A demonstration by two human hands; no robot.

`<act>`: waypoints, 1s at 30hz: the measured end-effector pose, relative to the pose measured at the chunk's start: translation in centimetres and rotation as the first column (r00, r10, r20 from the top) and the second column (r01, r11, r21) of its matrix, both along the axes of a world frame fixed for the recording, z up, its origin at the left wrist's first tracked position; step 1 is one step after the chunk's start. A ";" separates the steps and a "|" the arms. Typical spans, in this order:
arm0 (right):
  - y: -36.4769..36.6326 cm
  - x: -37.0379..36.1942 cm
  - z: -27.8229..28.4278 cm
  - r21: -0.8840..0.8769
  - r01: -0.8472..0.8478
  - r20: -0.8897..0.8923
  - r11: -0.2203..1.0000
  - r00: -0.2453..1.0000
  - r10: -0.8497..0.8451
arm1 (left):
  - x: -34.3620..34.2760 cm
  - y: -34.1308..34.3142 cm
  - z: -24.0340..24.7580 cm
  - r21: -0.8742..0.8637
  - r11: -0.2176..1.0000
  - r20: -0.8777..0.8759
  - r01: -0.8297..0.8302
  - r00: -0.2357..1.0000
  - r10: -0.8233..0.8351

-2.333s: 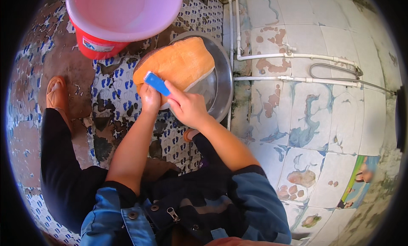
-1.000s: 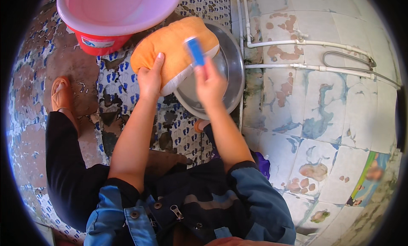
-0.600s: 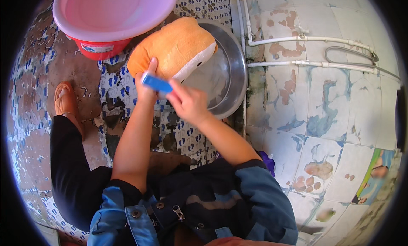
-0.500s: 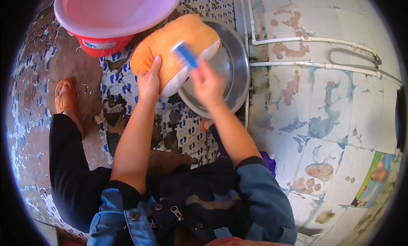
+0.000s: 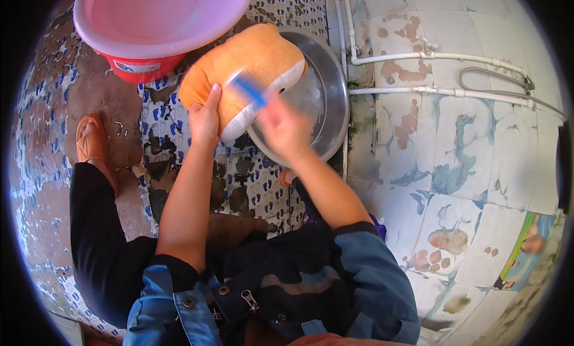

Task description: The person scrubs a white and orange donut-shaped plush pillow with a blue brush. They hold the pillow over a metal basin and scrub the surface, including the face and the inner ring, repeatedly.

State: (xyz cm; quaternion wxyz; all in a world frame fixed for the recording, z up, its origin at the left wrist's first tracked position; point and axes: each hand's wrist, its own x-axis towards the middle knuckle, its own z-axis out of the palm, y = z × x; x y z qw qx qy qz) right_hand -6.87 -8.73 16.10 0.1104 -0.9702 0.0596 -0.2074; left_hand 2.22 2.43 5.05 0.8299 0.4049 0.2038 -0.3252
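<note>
An orange and white plush toy point(image 5: 254, 52), with a dark eye-like spot on its white side, is held up over the edge of a round metal basin point(image 5: 338, 77). My left hand point(image 5: 204, 120) grips the toy's near left end, thumb on top and the other fingers mostly hidden beneath. Closed around a blue brush point(image 5: 251, 90), my right hand point(image 5: 289, 129) is above the toy's near side. The brush and right fingers are smeared by motion. Whether the bristles touch the fabric I cannot tell.
Beyond the toy on the left, a pink plastic tub point(image 5: 89, 32) sits above a red container point(image 5: 140, 71). White pipes point(image 5: 394, 59) and a grey hose point(image 5: 478, 83) run along the tiled wall at right. The patterned floor point(image 5: 119, 136) looks worn. Sandalled feet flank my working area.
The brush has shifted slightly left and nearer across the toy, with my right hand following. The toy has tilted a little and moved slightly left. My left hand keeps its grip.
</note>
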 end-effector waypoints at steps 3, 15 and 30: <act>0.0 -0.4 -0.6 -0.044 -0.075 -0.047 0.996 0.996 0.073 | -1.0 0.0 -0.5 0.011 1.000 0.034 0.025 0.999 -0.026; -7.2 -1.4 0.0 0.230 0.549 -0.231 0.803 0.833 -0.503 | -3.6 -0.6 -0.8 -0.023 0.999 0.216 0.030 0.976 -0.025; -3.4 -1.6 3.8 0.096 0.160 -0.185 0.982 0.973 -0.140 | -5.3 1.7 -4.9 -0.243 0.963 0.155 0.113 0.985 -0.076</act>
